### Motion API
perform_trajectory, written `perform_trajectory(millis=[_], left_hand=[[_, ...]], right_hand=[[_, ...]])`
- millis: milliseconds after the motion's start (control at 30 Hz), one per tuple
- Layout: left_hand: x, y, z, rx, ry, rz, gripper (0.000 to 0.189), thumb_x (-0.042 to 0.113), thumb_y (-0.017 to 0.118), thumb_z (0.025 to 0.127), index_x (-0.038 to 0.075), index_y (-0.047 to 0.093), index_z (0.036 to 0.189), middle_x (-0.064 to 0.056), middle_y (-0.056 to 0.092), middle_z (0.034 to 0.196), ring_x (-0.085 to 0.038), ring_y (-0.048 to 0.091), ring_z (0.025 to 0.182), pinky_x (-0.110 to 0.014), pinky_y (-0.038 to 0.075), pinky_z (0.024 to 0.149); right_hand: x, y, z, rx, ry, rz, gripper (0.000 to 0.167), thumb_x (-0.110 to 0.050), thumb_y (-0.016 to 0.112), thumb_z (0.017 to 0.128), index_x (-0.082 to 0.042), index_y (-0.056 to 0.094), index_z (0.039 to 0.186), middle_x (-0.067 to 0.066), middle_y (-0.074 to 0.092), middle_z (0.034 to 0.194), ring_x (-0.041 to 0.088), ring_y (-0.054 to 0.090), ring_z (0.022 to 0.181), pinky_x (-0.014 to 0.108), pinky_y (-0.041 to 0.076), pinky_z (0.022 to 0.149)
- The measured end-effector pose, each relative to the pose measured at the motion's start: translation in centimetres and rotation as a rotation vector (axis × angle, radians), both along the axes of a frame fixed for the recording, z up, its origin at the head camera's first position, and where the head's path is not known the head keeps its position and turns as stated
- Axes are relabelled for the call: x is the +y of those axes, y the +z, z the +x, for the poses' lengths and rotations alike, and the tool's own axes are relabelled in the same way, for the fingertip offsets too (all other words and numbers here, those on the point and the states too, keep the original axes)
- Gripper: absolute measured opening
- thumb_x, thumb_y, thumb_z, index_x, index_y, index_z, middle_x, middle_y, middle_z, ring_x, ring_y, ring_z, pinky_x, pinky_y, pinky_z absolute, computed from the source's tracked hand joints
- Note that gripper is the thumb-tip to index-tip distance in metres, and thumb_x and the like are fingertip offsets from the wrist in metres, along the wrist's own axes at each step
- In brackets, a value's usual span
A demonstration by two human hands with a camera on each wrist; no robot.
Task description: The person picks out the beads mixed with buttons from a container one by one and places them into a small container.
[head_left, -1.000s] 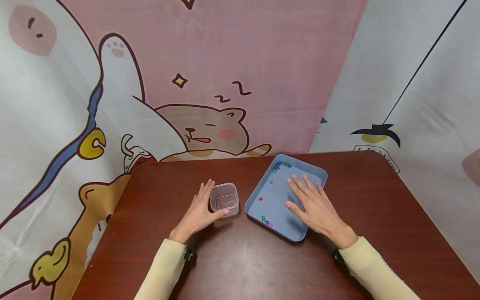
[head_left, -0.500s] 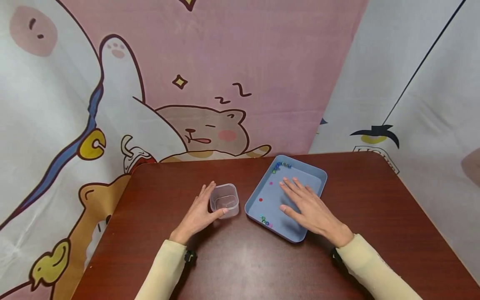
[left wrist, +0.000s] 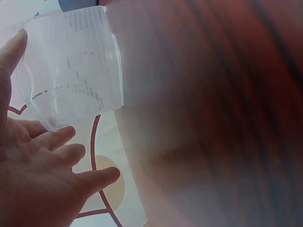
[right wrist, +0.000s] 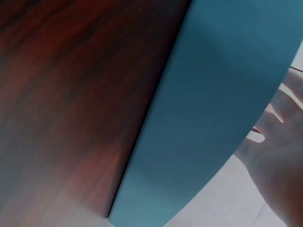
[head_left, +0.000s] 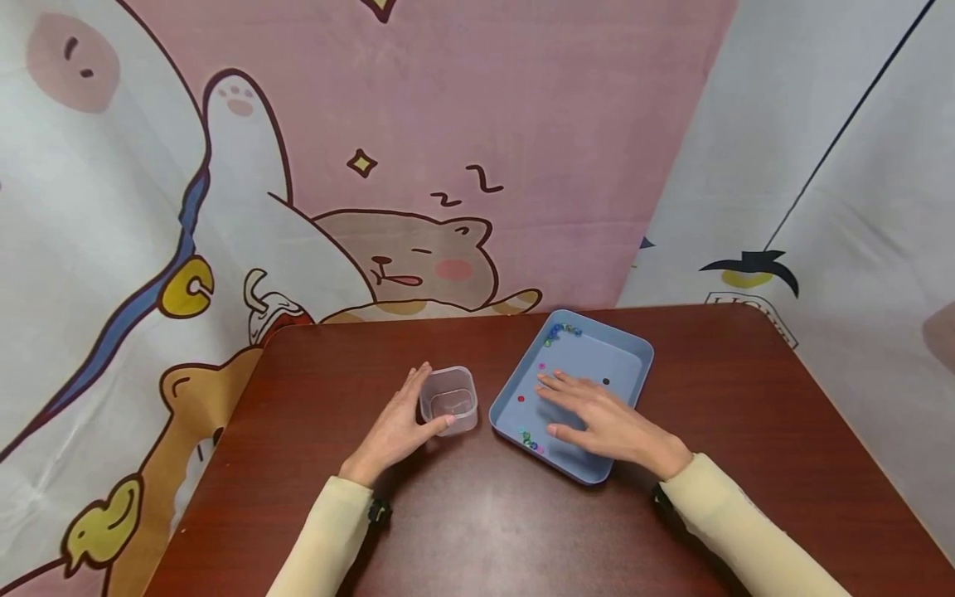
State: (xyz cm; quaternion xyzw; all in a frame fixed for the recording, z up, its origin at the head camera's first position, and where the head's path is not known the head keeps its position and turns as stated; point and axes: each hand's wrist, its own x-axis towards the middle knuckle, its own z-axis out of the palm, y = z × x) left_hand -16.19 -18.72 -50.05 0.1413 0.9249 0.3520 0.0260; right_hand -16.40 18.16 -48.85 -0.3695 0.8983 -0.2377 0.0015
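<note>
A small clear plastic container [head_left: 451, 396] stands on the table left of a blue tray [head_left: 621, 356]. My left hand [head_left: 391, 433] holds it from the left, thumb at the near rim and fingers along the far left side. In the left wrist view the container [left wrist: 80, 66] sits between thumb and index finger, the other fingers spread. My right hand [head_left: 608, 421] is palm down over the tray, fingers extended leftward. Several small blue and green beads [head_left: 561, 330] lie in the far corner. A red bead [head_left: 521, 399], a pink bead [head_left: 541, 366] and a dark bead [head_left: 606, 381] lie apart.
Several more beads [head_left: 530, 441] gather in the tray's near left corner. The tray's side wall [right wrist: 189, 118] crosses the right wrist view. A cartoon-print curtain [head_left: 522, 124] hangs behind the brown wooden table [head_left: 477, 531].
My right hand has swept leftward and slightly toward me over the tray. The dark bead now shows behind the fingers. My left hand and the container have stayed in place.
</note>
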Motion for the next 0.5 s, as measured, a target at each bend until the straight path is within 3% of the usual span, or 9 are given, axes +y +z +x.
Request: perform_trajectory(millis=[233, 500], left_hand=[[0.0, 0.1, 0.1, -0.031, 0.011, -0.009, 0.103, 0.057, 0.077, 0.089, 0.014, 0.023, 0.166, -0.006, 0.020, 0.172, -0.021, 0.014, 0.158, -0.056, 0.027, 0.122], [0.0, 0.1, 0.0, -0.026, 0.019, -0.014, 0.104, 0.056, 0.078, 0.088, 0.013, 0.025, 0.166, -0.010, 0.022, 0.171, -0.024, 0.017, 0.158, -0.057, 0.028, 0.122]], right_hand=[[-1.0, -0.7, -0.4, 0.044, 0.099, 0.027, 0.059, -0.031, 0.078, 0.095, -0.007, 0.061, 0.145, 0.014, 0.051, 0.156, 0.042, 0.040, 0.147, 0.067, 0.038, 0.112], [-1.7, -0.9, -0.6, 0.016, 0.170, 0.066, 0.053, -0.031, 0.078, 0.095, -0.008, 0.065, 0.141, 0.011, 0.053, 0.154, 0.038, 0.043, 0.146, 0.062, 0.040, 0.113]])
